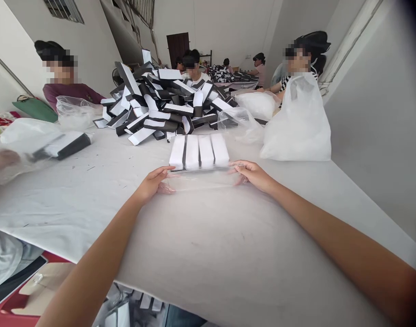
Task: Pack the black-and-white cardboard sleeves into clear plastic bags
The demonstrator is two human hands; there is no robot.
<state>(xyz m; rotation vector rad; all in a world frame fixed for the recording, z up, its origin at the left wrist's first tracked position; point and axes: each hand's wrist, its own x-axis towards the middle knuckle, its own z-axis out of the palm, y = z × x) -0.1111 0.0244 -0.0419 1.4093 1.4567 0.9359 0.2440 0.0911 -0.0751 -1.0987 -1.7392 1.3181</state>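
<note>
Several white-and-black boxes lie side by side in a row on the table, just beyond my hands. A clear plastic bag stretches between my two hands at the near side of the row. My left hand pinches the bag's left edge, thumb on top and fingers showing through the film. On the opposite side my right hand grips the bag's right edge in the same way. The near ends of the boxes meet the bag; I cannot tell how far the film covers them.
A large heap of black-and-white boxes rises behind the row. To the right stands a full white plastic bag, with a clear bag beside it. At left, a co-worker's hand is near a bagged box. People sit around the table.
</note>
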